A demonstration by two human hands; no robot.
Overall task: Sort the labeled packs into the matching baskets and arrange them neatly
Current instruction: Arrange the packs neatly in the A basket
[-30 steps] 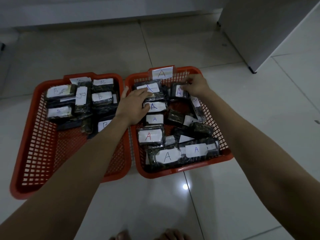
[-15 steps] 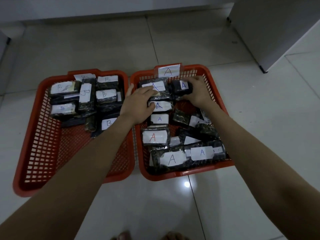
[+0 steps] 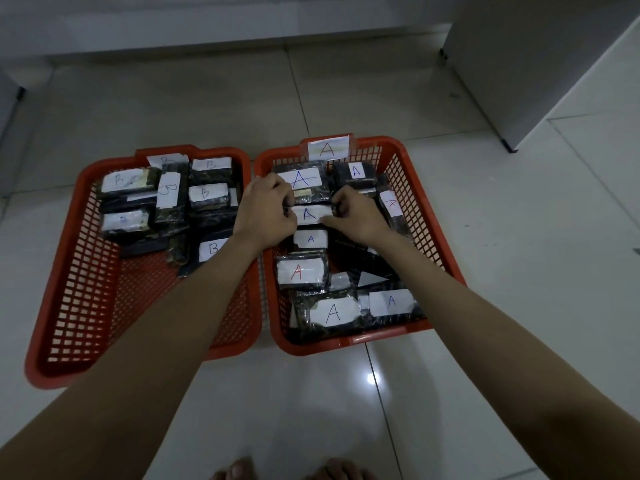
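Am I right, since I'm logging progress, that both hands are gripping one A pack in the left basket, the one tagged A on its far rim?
Not quite. The head view shows the left hand and right hand gripping one A pack, but in the right basket, which carries the A tag on its far rim. The left basket holds B packs.

Dim, soft, floor [image 3: 346, 393] glare, wide-angle edge distortion

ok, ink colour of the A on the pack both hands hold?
Blue, on the pack; head view.
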